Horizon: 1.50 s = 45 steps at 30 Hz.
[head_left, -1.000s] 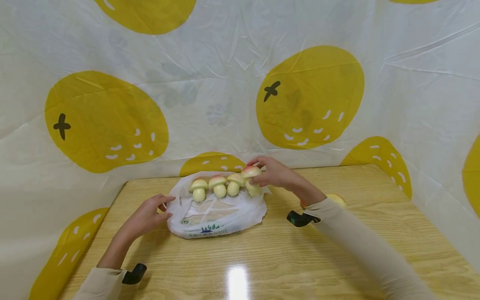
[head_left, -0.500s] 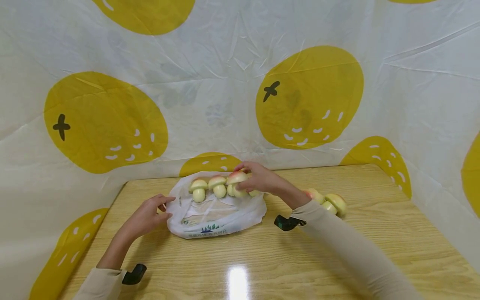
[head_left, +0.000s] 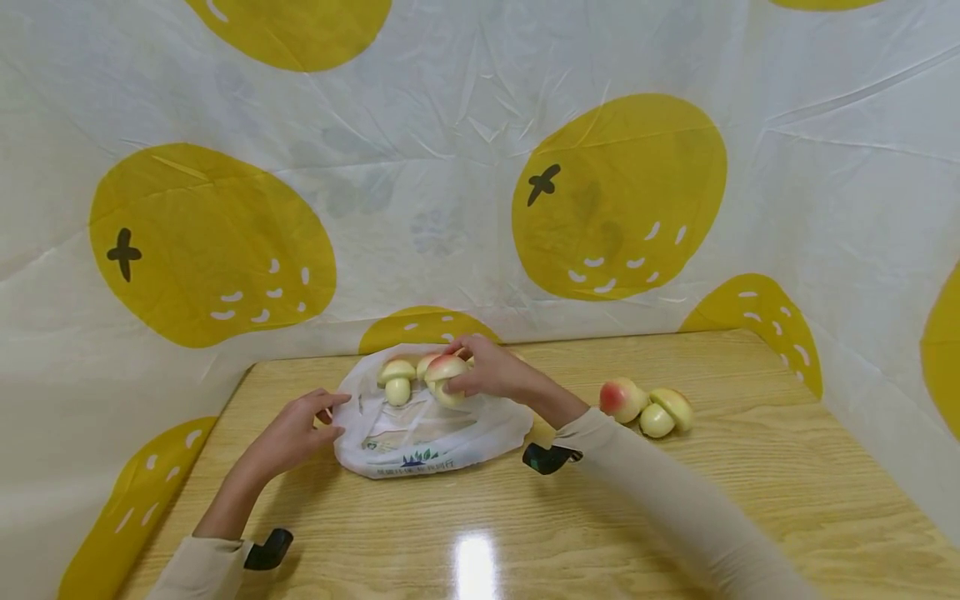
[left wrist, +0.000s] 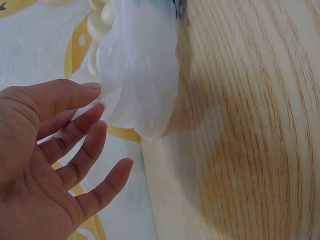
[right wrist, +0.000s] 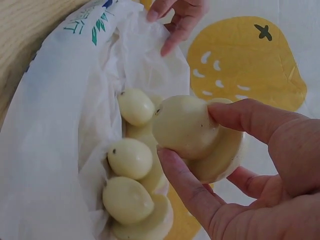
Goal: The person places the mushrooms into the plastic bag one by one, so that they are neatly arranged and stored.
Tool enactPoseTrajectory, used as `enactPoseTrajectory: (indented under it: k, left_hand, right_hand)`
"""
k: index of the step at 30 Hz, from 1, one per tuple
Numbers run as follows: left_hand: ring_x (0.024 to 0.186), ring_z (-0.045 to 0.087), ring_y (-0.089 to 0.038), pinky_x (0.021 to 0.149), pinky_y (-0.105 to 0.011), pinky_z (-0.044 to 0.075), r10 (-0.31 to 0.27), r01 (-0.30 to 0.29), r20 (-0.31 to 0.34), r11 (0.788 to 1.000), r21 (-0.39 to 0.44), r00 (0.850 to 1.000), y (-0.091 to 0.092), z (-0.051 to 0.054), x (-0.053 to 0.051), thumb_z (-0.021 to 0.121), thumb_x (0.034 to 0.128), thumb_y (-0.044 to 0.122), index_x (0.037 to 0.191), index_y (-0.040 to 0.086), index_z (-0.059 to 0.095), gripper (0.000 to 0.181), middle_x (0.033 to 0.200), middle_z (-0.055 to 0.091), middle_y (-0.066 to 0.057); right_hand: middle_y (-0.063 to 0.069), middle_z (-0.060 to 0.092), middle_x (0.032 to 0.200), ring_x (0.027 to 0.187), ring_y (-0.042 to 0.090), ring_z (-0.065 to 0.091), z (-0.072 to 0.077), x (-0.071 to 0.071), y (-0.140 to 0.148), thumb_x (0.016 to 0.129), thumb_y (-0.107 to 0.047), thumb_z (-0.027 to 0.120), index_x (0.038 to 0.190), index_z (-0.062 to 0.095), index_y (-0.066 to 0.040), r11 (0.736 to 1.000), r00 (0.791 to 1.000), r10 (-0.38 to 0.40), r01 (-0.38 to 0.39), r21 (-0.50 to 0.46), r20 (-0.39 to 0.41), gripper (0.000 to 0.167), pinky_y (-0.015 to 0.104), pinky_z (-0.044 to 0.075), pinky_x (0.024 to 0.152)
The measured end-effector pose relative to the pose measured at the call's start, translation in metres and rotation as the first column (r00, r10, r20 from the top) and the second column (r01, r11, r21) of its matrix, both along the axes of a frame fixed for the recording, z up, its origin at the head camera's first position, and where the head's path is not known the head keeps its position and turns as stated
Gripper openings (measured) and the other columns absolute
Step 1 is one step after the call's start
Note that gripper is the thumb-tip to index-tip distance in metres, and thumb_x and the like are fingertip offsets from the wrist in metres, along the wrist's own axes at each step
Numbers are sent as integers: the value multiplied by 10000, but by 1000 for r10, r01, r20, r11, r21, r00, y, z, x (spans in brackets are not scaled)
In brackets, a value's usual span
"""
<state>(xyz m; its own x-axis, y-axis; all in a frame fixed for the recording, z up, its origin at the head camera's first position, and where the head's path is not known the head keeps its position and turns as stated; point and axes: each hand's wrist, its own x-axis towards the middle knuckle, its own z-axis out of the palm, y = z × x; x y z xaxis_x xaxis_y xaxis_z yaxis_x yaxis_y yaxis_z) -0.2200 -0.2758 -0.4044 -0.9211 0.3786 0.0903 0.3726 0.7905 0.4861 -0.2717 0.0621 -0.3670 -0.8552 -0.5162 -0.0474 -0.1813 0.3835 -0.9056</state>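
My right hand [head_left: 487, 368] pinches a pale yellow model mushroom [head_left: 446, 375] with a reddish cap between thumb and fingers. It holds the mushroom over a white plastic bag [head_left: 450, 442] that lies with its mouth spread. In the right wrist view, other mushrooms [right wrist: 130, 158] lie in the bag below the held mushroom [right wrist: 185, 127], stems toward the camera. One of them [head_left: 397, 381] sits at the left in the head view; the right hand partly hides others. My left hand [head_left: 300, 429] touches the bag's left rim with relaxed, parted fingers [left wrist: 89, 150].
Two more mushrooms [head_left: 622, 400] lie together on the wooden table [head_left: 600, 533], right of the bag beside my right forearm. A white cloth [head_left: 450, 208] printed with yellow fruit hangs behind the table and along its sides.
My right hand has moved left over the bag with the mushroom. Two mushrooms on the table have come out from behind the right sleeve. The left hand stays at the bag's rim.
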Motion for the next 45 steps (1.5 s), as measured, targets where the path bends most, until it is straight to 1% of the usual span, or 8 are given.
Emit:
enactPoseTrajectory:
  k: [12, 16, 19, 21, 24, 26, 34, 45]
  left_hand:
    - [920, 600, -216, 704, -268, 518, -5, 5, 4, 1000, 4, 1000, 0, 0, 0, 731, 893, 29, 1307, -66, 635, 435, 1053, 656, -76]
    - [908, 605, -207, 701, -276, 518, -16, 17, -12, 1000, 6, 1000, 1, 1, 0, 731, 890, 21, 1306, -69, 635, 436, 1056, 659, -77]
    - [900, 607, -202, 701, -279, 518, -22, 22, -25, 1000, 1, 999, 0, 1, 0, 732, 887, 17, 1306, -71, 636, 438, 1053, 660, -75]
    - [902, 606, -203, 697, -279, 518, -27, 27, -22, 1000, 5, 999, 0, 1, 0, 731, 887, 19, 1307, -74, 633, 441, 1045, 656, -72]
    - [903, 606, -206, 693, -276, 517, -30, 31, -16, 999, 9, 999, 0, 0, 0, 731, 887, 17, 1307, -78, 630, 443, 1035, 652, -67]
    - [906, 606, -207, 693, -274, 518, -31, 32, -13, 999, 10, 999, 0, 0, 0, 731, 889, 17, 1310, -79, 628, 444, 1034, 649, -65]
    - [900, 601, -196, 706, -277, 520, -30, 30, -13, 1000, 5, 999, 0, -1, 0, 731, 891, 25, 1304, -74, 634, 436, 1039, 652, -65]
    - [898, 591, -186, 718, -288, 517, -28, 28, -26, 1000, -8, 999, -1, -3, 1, 733, 892, 25, 1303, -73, 636, 433, 1045, 654, -60]
  right_hand:
    - [123, 628, 1157, 839, 179, 626, -13, 3, -28, 835, -89, 819, 1297, 594, -57, 999, 999, 33, -33, -20, -7, 514, 429, 596, 762]
    - [111, 606, 1248, 793, 191, 642, -17, 7, -37, 833, -119, 831, 1265, 597, -82, 999, 999, 30, -30, 16, -32, 493, 371, 581, 722]
    - [80, 574, 1316, 873, 187, 644, -21, 10, -46, 826, -167, 844, 1233, 607, -102, 998, 997, 18, -13, 68, -72, 475, 298, 550, 731]
    - [59, 578, 1314, 959, 191, 617, -25, 11, -52, 822, -189, 848, 1217, 608, -104, 996, 996, 14, -5, 95, -93, 471, 289, 528, 764]
    - [36, 635, 1190, 1022, 176, 581, -30, 13, -60, 814, -247, 857, 1204, 615, -121, 987, 991, 9, 13, 161, -130, 476, 288, 488, 807]
    - [40, 652, 1150, 1012, 185, 592, -33, 14, -64, 811, -264, 860, 1206, 618, -112, 983, 990, 11, 15, 184, -144, 487, 303, 489, 823]
    - [61, 658, 1175, 1016, 159, 593, -43, 21, -76, 816, -283, 856, 1205, 628, -84, 960, 969, 35, 35, 278, -244, 493, 278, 474, 845]
    - [10, 587, 1142, 936, 130, 541, -52, 29, -82, 840, -357, 830, 1260, 606, -127, 934, 962, 1, 96, 343, -272, 528, 289, 457, 802]
